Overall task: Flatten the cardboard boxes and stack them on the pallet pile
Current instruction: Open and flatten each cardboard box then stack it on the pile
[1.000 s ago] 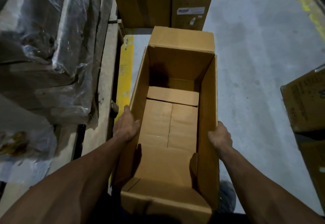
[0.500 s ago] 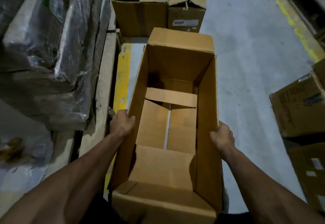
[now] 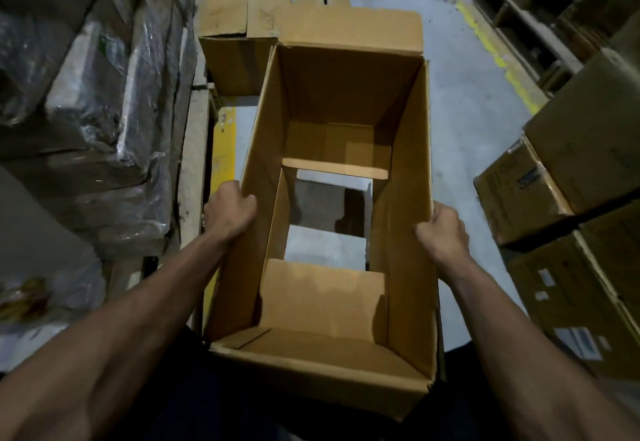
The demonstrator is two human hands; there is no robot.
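1. The box (image 3: 341, 101) is held upright in front of the person, top open, its bottom flaps parted so the floor (image 3: 460, 101) shows through
2. The left hand (image 3: 230, 214) grips its left wall, fingers curled over the rim
3. The right hand (image 3: 443, 233) grips the right wall likewise
4. More boxes (image 3: 239, 25) stand beyond; wrapped goods (image 3: 90, 101) lie left, stacked cartons (image 3: 571, 177) right

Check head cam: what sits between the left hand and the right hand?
In the head view, only the open cardboard box: the left hand grips its left wall, the right hand its right wall. Through its opened bottom, floor shows.
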